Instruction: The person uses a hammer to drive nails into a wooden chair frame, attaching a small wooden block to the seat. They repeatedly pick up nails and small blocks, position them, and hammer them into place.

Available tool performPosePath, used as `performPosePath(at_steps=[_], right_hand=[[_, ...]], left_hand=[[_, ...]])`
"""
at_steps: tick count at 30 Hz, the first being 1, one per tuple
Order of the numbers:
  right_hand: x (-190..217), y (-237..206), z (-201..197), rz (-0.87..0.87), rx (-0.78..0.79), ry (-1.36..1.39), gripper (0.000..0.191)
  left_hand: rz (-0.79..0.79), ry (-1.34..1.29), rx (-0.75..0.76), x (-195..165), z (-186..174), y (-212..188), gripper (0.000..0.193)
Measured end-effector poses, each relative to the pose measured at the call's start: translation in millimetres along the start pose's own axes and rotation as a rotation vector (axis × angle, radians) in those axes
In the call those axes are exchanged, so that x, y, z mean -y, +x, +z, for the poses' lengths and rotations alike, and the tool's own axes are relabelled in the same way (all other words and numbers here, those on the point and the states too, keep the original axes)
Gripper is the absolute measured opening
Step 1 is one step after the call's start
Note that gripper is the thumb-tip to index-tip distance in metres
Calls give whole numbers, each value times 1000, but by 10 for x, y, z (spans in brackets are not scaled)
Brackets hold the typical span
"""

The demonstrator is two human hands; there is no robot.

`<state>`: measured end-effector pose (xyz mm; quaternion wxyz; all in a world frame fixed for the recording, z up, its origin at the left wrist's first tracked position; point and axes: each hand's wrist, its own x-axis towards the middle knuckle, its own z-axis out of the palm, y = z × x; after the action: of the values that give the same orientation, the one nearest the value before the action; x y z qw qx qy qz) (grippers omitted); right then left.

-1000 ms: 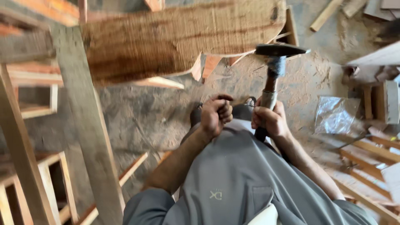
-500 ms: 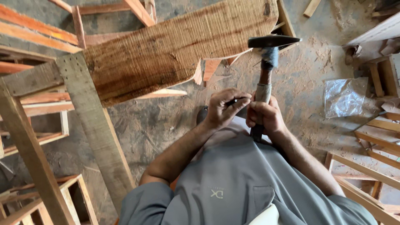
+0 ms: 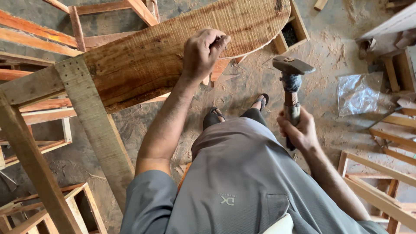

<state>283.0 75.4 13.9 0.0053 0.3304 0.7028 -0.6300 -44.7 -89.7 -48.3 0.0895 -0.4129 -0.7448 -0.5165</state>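
Pinching its fingertips together on something too small to make out, the left hand [image 3: 203,52] rests on the rough wooden slab [image 3: 173,56], whose long axis runs up to the right. Well off to that hand's right and lower, the right hand [image 3: 299,132] is wrapped tight around the handle of a hammer [image 3: 291,82], head upright, clear of the slab.

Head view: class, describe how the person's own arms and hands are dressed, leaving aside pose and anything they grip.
Both hands are bare: left hand, right hand, no gloves, rings or watch visible. The forearms are uncovered. A grey short sleeve ends at the left elbow; it belongs to a grey shirt with a small pale chest emblem.
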Motion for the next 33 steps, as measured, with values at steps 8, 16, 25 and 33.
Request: performPosePath(at_steps=[8, 16, 25, 33], right_hand=[[-73, -69, 23, 58, -20, 69, 24], [48, -148, 27, -260, 30, -15, 21], [460, -330, -148, -337, 22, 5, 48], [87, -134, 140, -2, -33, 133, 22]], left_hand=[[5, -20, 29, -123, -90, 102, 14], [-136, 44, 49, -248, -261, 11, 11], [-70, 2, 127, -255, -217, 41, 11], [-29, -109, -10, -22, -223, -3, 16]])
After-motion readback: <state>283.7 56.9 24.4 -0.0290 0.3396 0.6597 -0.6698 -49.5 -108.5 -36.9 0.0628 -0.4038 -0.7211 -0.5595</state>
